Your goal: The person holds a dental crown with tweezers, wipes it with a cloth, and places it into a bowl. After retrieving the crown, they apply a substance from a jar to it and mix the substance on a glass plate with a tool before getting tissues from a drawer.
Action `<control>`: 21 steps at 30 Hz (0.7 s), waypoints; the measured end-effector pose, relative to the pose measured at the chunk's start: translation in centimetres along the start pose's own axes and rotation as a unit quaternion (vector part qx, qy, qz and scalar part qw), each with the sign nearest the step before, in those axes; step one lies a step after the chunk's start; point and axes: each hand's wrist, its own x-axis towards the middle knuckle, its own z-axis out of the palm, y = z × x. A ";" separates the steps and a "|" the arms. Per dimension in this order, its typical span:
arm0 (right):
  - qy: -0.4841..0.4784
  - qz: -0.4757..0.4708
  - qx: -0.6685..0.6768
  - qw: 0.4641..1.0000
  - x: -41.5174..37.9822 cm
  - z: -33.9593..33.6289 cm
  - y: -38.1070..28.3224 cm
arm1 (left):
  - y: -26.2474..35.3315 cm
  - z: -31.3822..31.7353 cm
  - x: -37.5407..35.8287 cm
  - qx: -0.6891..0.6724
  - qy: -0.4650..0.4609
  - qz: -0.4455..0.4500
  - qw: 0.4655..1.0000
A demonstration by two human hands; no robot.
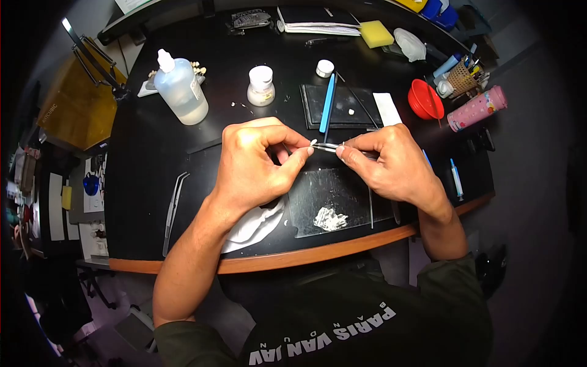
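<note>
Thumb and forefinger of my left hand (257,159) are pinched on a small white piece (314,142), possibly tooth-shaped, above the desk. From the other side my right hand (397,162) grips slim metal tweezers (327,147), whose tips meet the piece at my left fingertips. Below both hands lies a clear plate (306,196) with a heap of small white bits (331,219) on it. A white cloth (257,227) is partly under my left forearm. Behind my hands, a blue-handled tool (328,101) lies across a dark slab (313,101).
Curved tweezers (173,211) lie on the left. A squeeze bottle (182,88), a white-lidded jar (261,87) and a small round tub (324,68) stand farther back. On the right are a red bowl (424,99), a pink tumbler (477,109) and a syringe (457,177).
</note>
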 end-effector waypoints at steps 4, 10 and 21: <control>-0.041 0.023 -0.003 0.999 -1.0 -0.1 0.5 | 0.5 -0.2 -0.4 -0.002 -0.068 -0.015 0.998; -0.096 -0.004 -0.087 0.992 -1.4 -0.2 1.3 | -0.6 -1.5 -0.2 0.033 -0.200 -0.025 0.979; -0.097 -0.157 -0.392 0.901 -1.3 0.2 -2.3 | -0.8 -2.4 0.2 0.078 -0.156 -0.039 0.984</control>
